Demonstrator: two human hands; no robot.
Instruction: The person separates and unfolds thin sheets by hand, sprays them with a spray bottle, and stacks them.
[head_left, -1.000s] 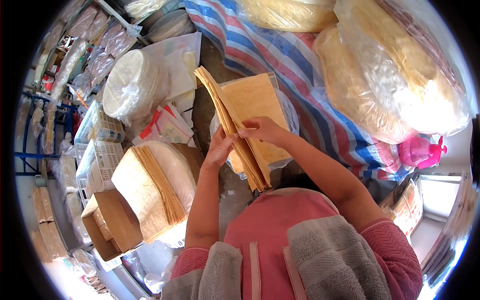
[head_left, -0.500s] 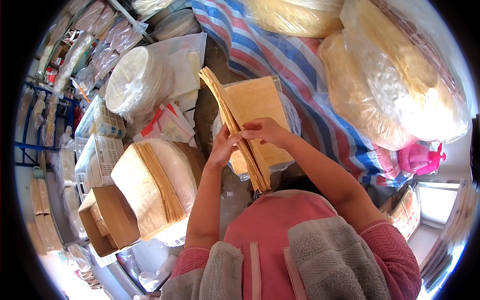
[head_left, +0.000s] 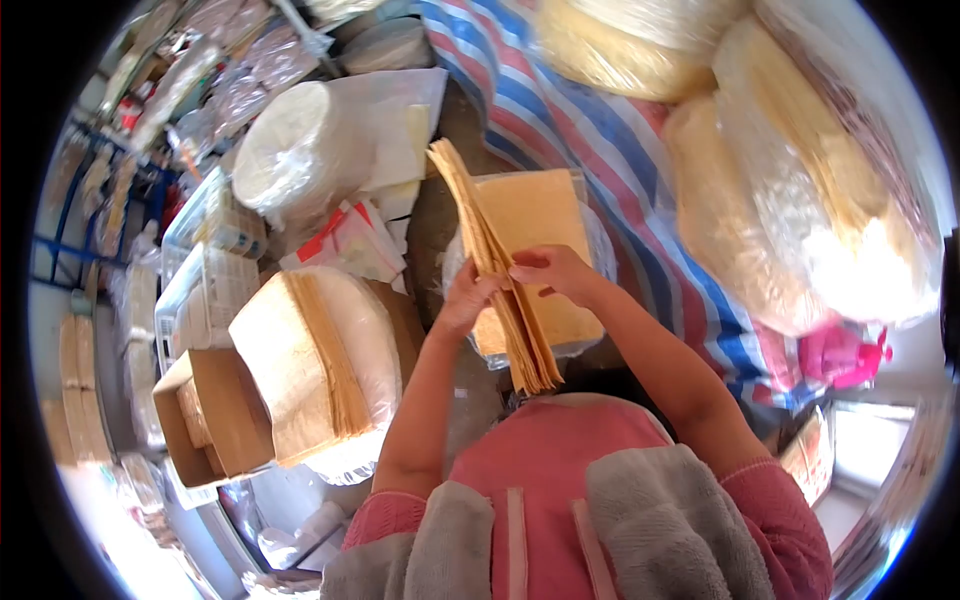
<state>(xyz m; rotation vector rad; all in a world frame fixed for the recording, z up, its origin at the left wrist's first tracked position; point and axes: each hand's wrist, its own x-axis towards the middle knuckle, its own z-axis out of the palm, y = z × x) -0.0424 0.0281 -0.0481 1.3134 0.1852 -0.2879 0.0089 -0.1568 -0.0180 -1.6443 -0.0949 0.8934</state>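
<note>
A bundle of thin tan sheets (head_left: pixel 482 235) stands on edge, fanned a little at its near end, in front of my chest. My left hand (head_left: pixel 468 298) is closed around its left side, with the thumb over the edge. My right hand (head_left: pixel 560 275) is at the bundle's right side, fingertips at the edges of the sheets. Its fingers are slightly bent and the thumb is apart from them. Beneath the bundle lies a flat stack of square tan sheets (head_left: pixel 540 215) on clear plastic wrapping.
To the left are another stack of tan sheets (head_left: pixel 285 360), an open cardboard box (head_left: pixel 235 415), white plastic baskets (head_left: pixel 205 295) and a wrapped round stack (head_left: pixel 290 145). Large plastic-wrapped bundles (head_left: pixel 745 220) sit on a striped sheet (head_left: pixel 590 130) at right, near a pink spray bottle (head_left: pixel 840 355).
The view has shifted, so most things appear farther right. My left hand still holds the bundle; the right hand's thumb and fingers have spread apart a little at its edge.
</note>
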